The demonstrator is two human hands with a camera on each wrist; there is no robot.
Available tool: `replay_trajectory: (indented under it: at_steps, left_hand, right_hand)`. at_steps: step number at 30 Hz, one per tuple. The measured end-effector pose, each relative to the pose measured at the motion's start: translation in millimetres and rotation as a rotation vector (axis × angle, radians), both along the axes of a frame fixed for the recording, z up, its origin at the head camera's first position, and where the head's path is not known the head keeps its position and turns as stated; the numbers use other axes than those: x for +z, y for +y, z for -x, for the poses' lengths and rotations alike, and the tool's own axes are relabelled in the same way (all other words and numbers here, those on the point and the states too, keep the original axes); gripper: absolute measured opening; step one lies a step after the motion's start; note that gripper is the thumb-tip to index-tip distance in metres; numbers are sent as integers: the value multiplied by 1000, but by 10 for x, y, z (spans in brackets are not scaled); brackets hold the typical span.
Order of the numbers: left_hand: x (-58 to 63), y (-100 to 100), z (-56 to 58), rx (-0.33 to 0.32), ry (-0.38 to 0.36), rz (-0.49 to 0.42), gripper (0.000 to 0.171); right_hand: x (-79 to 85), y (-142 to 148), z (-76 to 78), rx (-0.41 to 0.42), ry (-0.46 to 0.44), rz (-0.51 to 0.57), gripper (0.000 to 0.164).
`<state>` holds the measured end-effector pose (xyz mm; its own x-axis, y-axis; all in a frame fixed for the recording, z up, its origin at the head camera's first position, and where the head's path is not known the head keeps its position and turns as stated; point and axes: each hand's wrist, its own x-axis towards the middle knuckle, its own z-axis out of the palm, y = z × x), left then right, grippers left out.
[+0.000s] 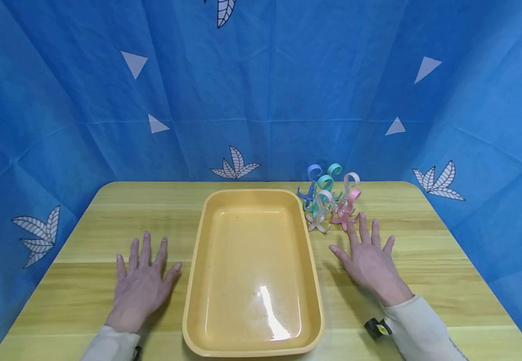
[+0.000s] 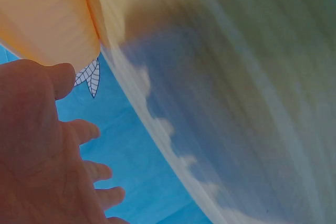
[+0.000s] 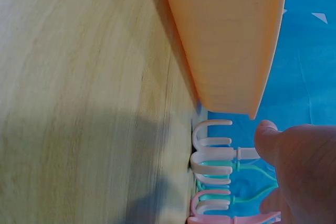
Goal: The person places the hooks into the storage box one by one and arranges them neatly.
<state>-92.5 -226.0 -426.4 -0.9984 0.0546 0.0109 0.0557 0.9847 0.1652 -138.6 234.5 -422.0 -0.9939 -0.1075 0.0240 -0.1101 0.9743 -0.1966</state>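
My left hand [image 1: 140, 290] is held over the table left of a yellow tray [image 1: 187, 306], fingers straight and spread, holding nothing. In the left wrist view its fingers [image 2: 97, 170] show apart from the tabletop, which carries their shadow. To the tray's right, my right hand [image 1: 372, 263] is also spread and holds nothing. Just beyond its fingertips stand several plastic claw hooks with curled tops: a blue hook [image 1: 309, 195], teal ones, whitish ones and a pink hook [image 1: 345, 215]. Whether a fingertip touches the pink hook, I cannot tell. The right thumb [image 3: 266, 142] points toward the tray side.
The tray is rectangular with raised walls and stands mid-table, with glare on its bare floor. The wood-look table [image 1: 423, 281] has rounded far corners. A blue curtain [image 1: 270, 90] with leaf and triangle prints hangs behind and at both sides.
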Motion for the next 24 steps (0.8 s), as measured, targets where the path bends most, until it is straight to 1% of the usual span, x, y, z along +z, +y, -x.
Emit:
replay_trajectory:
  at_steps: [5,7,10,12,13,16,19,22,24]
  left_hand:
    - [-22,5,2,-4,4,-1,72]
    - [-24,7,7,-8,7,-6,72]
    - [-8,8,25,-13,13,-33,73]
    - [18,9,39,-12,13,-75,75]
    - [32,9,47,-11,14,-102,75]
    - [91,13,69,-5,35,-237,74]
    - [157,19,88,28,53,-441,68]
    - [213,40,106,76,67,-636,61]
    - [232,62,119,93,57,-736,59]
  right_hand:
    - [8,8,-4,0,2,1,85]
    - [21,15,-10,4,21,8,85]
    - [57,28,-12,31,127,46,78]
    - [83,38,4,64,233,94,66]
    - [99,38,18,83,294,120,58]
    - [147,29,90,148,440,220,35]
    - [209,-11,179,206,539,313,25]
    - [270,-62,257,241,571,371,26]
    - [304,-98,300,242,571,387,27]
